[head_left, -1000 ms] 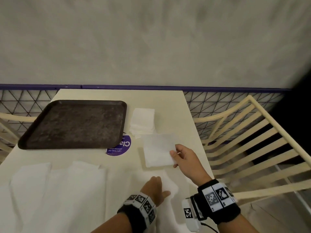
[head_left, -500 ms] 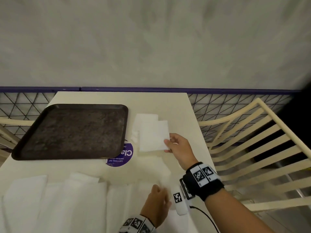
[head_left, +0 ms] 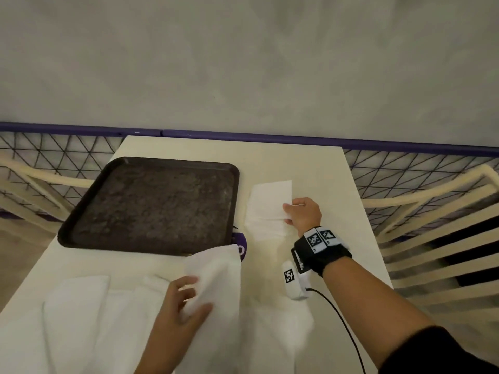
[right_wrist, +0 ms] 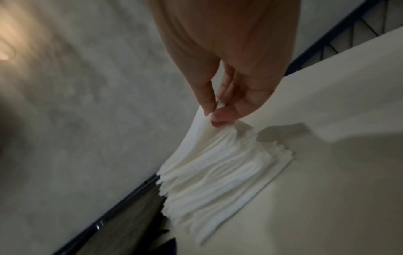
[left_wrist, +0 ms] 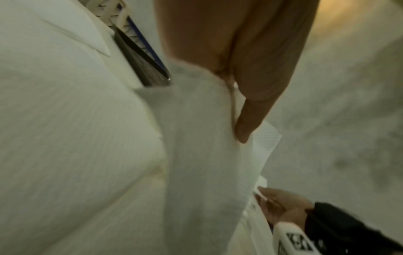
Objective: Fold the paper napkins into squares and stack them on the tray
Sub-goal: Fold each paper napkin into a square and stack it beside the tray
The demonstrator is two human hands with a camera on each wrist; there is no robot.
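1. Our right hand [head_left: 302, 214] pinches a folded napkin [head_left: 271, 198] over the pile [head_left: 266, 229], right of the tray [head_left: 151, 203].
2. The tray, bare, lies leftward.
3. Our left hand [head_left: 181, 306] grips an unfolded napkin [head_left: 216, 273], nearer the tray's front edge.

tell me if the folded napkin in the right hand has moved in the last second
Yes. The folded napkin, pinched by the right hand, has travelled away from the person, from near the purple sticker to over the napkin pile beside the tray.

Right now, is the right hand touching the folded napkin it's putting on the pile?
Touching. The right wrist view shows the right hand pinching the folded napkin by one edge between thumb and fingertips, above the pile on the table.
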